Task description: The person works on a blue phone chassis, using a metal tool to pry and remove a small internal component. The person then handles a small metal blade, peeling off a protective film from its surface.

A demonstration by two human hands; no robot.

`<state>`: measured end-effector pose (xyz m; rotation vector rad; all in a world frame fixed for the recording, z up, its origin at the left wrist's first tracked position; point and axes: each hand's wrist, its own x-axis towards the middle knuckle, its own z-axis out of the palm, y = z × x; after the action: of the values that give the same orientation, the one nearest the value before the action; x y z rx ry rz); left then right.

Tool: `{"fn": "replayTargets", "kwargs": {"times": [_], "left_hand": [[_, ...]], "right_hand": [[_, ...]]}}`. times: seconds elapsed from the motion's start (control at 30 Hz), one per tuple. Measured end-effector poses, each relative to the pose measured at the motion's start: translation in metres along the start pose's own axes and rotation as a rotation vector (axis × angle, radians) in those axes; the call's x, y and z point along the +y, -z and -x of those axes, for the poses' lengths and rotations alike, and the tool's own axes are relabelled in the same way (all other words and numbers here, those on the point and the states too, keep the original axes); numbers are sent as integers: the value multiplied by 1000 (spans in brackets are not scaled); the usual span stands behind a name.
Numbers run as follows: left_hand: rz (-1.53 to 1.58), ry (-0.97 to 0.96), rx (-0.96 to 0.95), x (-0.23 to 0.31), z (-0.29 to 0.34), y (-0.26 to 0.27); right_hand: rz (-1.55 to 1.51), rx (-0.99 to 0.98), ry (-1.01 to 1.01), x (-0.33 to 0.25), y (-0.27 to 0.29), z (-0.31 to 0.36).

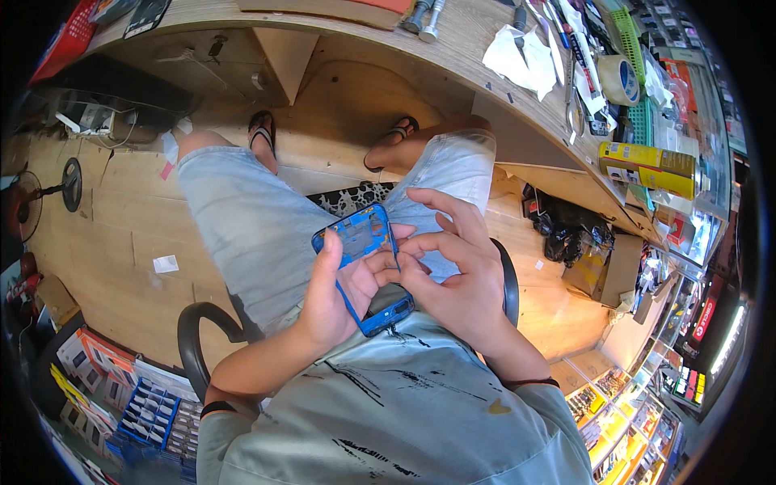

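Note:
Above my lap I hold a blue phone middle frame, tilted, with an open gap in its lower half. My left hand grips it, thumb along the left edge and fingers passing behind and through the gap. At the frame's right edge, my right hand has its thumb and index finger pinched together. Whatever sits between those fingertips, if anything, is too small to make out. The other right fingers are loosely bent.
A wooden desk curves across the front, bearing a yellow spray can, a tape roll, white tissue and tools. Chair armrests flank me. A cardboard box and black bags lie right; a fan stands left.

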<state>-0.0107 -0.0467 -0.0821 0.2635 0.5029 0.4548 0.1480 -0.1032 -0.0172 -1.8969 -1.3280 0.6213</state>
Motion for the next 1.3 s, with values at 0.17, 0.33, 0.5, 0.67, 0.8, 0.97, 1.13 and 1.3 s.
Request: {"fn": "replayTargets", "kwargs": {"times": [0.17, 0.33, 0.5, 0.67, 0.8, 0.97, 1.13, 1.3], "left_hand": [[108, 31, 76, 1, 0, -2], [26, 58, 29, 9, -1, -5], [151, 99, 0, 15, -1, -14], [135, 30, -9, 20, 2, -19], [161, 25, 9, 23, 5, -25], [122, 25, -35, 22, 5, -23], [157, 33, -40, 22, 6, -27], [181, 49, -41, 22, 6, -26]], "right_hand": [[11, 12, 88, 6, 7, -1], [340, 261, 193, 31, 74, -53], [752, 534, -193, 104, 171, -122], [1027, 397, -376, 119, 174, -153], [1083, 337, -473, 122, 170, -160], [1176, 371, -454, 113, 164, -163], [1163, 572, -371, 114, 166, -160], [887, 807, -65, 110, 185, -142]]}}
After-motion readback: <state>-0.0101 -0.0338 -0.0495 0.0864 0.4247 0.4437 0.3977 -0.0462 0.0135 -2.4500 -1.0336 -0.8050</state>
